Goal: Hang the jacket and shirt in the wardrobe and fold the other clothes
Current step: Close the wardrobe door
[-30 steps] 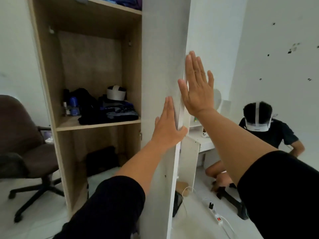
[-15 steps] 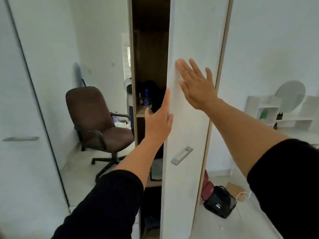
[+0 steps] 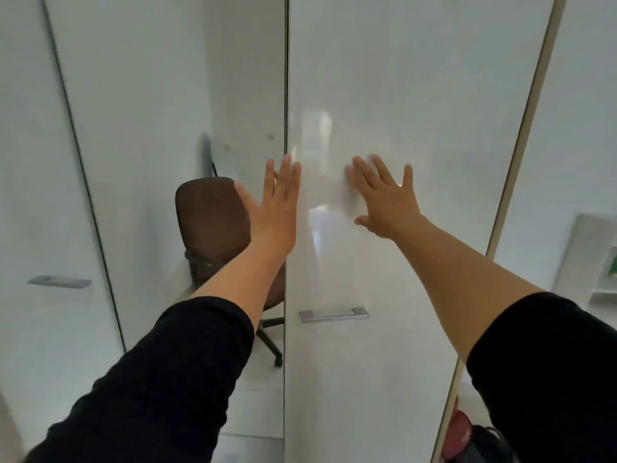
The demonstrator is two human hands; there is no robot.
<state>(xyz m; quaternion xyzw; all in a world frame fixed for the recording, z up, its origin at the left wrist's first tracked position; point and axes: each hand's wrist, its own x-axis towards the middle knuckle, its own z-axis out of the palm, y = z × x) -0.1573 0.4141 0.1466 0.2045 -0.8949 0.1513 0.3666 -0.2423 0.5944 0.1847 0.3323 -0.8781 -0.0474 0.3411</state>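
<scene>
two black sleeves (image 3: 173,379) are seen nearest the camera, with bare forearms reaching forward from them. the left hand (image 3: 275,202) is held flat with fingers straight and together, its edge at the left edge of the white wardrobe door (image 3: 400,111); nothing is gripped by it. the right hand (image 3: 384,198) is laid palm-down on the same door, fingers spread and straight, nothing held. a metal handle (image 3: 334,315) is fixed to the door below the hands. the wardrobe interior is hidden by the door, and the jacket, shirt and other clothes cannot be seen. a brown office chair (image 3: 213,225) is seen beyond the left hand, beside the door's edge. a second white door with a handle (image 3: 59,281) is seen at far left. dark bags (image 3: 474,439) are partly seen at lower right.
</scene>
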